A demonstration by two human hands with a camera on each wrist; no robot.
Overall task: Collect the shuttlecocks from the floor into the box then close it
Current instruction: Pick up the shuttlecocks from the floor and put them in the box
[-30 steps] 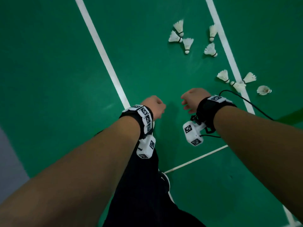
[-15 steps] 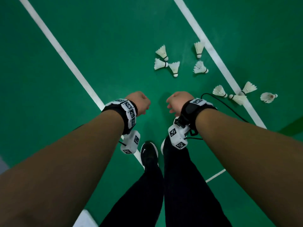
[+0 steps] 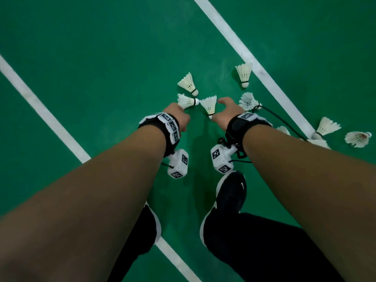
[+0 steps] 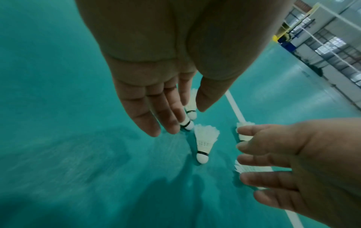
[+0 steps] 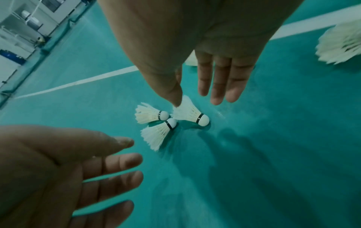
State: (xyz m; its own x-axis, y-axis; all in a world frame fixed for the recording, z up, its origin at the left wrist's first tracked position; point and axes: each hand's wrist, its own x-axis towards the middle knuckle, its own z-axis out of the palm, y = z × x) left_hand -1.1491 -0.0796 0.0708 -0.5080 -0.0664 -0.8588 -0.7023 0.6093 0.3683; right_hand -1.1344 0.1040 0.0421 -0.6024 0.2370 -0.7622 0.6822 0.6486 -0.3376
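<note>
Several white feather shuttlecocks lie on the green court floor. A cluster of three lies just ahead of my hands: one (image 3: 188, 83) farthest, one (image 3: 186, 100) by my left hand (image 3: 179, 112), one (image 3: 209, 104) between both hands. My left hand (image 4: 185, 120) hovers open, fingers straight, over two cork ends; a third shuttlecock (image 4: 205, 141) lies free beside it. My right hand (image 5: 197, 103) is open too, its thumb touching the feathers of one shuttlecock (image 5: 187, 114), with two more (image 5: 148, 116) (image 5: 158, 134) beside it. Neither hand holds anything. No box is in view.
More shuttlecocks lie to the right (image 3: 244, 73) (image 3: 249, 101) (image 3: 327, 127) (image 3: 357, 138), near a white court line (image 3: 274, 88). A black cable (image 3: 284, 123) runs from my right wrist. My black shoes (image 3: 230, 196) stand just behind the hands. A net post (image 4: 283, 35) stands far off.
I have stepped up to the shuttlecocks. Both hands have gone from loose fists in the air to open hands lowered onto the cluster of three.
</note>
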